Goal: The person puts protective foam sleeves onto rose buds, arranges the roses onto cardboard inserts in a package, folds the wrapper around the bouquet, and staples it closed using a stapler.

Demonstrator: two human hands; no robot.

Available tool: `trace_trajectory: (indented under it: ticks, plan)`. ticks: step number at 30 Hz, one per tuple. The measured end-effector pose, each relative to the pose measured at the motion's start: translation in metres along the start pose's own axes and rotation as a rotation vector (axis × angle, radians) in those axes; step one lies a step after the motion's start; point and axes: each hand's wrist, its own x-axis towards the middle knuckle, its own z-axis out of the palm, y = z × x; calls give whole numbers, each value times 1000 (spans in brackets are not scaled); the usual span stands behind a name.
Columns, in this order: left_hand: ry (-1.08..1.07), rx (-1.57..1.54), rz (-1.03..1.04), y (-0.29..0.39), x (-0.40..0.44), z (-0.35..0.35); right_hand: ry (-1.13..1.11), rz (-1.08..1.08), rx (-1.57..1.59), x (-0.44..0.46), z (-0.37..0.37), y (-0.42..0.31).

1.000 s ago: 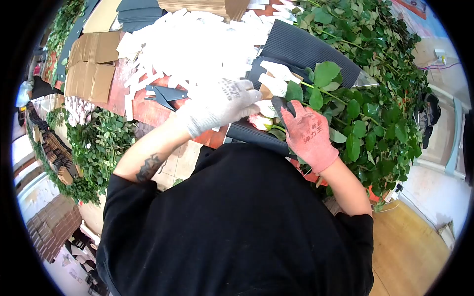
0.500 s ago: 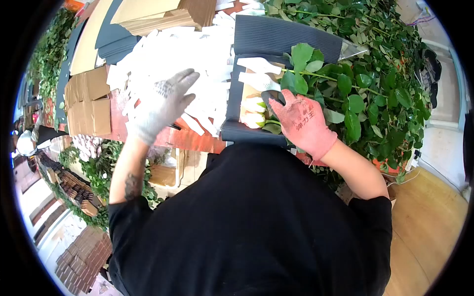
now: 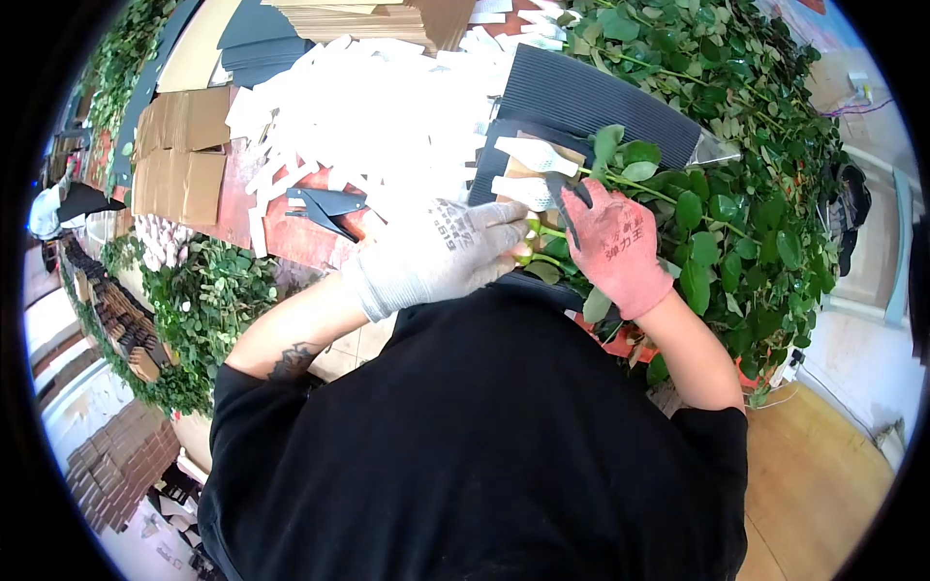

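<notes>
My left hand [image 3: 441,250], in a white knit glove, reaches across the roses' heads [image 3: 526,250]. Its fingers are stretched out with the thumb apart below them, and it covers most of the flowers. My right hand [image 3: 615,242], in a pink glove with dark fingertips, curls its fingers down over the rose stems [image 3: 554,232]; its grip is partly hidden. Just above, two white sleeves, an upper one [image 3: 536,153] and a lower one [image 3: 523,191], lie over brown card on the black corrugated board [image 3: 484,174]. A leafy stem [image 3: 659,196] runs right from the upper sleeve.
White sleeves [image 3: 368,107] are heaped to the left, with a black stapler-like tool [image 3: 329,208] in front. Cardboard stacks [image 3: 358,24] and a brown carton [image 3: 179,179] stand beyond. Leafy rose stems [image 3: 756,184] cover the right side. A person [image 3: 46,208] is at far left.
My left hand has swung right, from over the white sleeves to the rose heads. My right hand has shifted slightly, its fingers drawn closer together. The black tool has come into view.
</notes>
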Motion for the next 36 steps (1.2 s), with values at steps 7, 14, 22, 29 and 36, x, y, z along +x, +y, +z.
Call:
trace_trajectory:
  ticks: [7, 14, 22, 29, 36]
  plan:
    - [203, 102, 5, -51, 32, 10, -5, -3, -47, 0, -1, -5]
    - [238, 153, 306, -77, 26, -2, -5, 35, -64, -2, 5, -6]
    - [254, 108, -225, -76, -6, -29, 5, 42, -57, -5, 4, -9]
    - [-11, 14, -24, -1, 19, 3, -80, 147, 33, 10, -23, -3]
    - [-33, 91, -40, -2, 15, 3, 33, 130, 116, 19, 9, 17]
